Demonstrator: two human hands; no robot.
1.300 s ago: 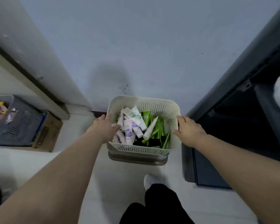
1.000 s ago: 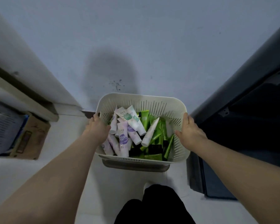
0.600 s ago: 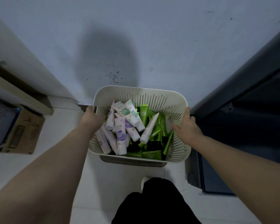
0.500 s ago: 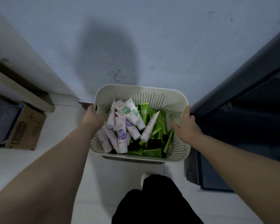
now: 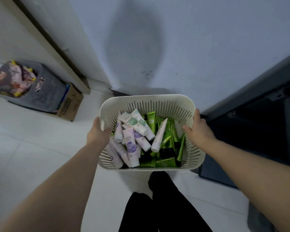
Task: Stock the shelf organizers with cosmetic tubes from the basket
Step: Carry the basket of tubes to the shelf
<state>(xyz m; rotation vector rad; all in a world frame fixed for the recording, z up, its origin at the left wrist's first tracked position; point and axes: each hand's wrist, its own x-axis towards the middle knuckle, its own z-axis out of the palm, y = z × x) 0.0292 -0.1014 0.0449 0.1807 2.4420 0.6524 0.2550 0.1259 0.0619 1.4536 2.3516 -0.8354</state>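
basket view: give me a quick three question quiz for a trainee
1. True or false: the left hand and the right hand each grip a side rim of the cream basket.
2. Where do the green tubes mostly lie in it? A: the person's left side. B: the person's right side. C: outside it, on the floor.
3. What colour is the other basket, on the floor to the person's left?

Key: 1 true; 2 B; 3 grey.
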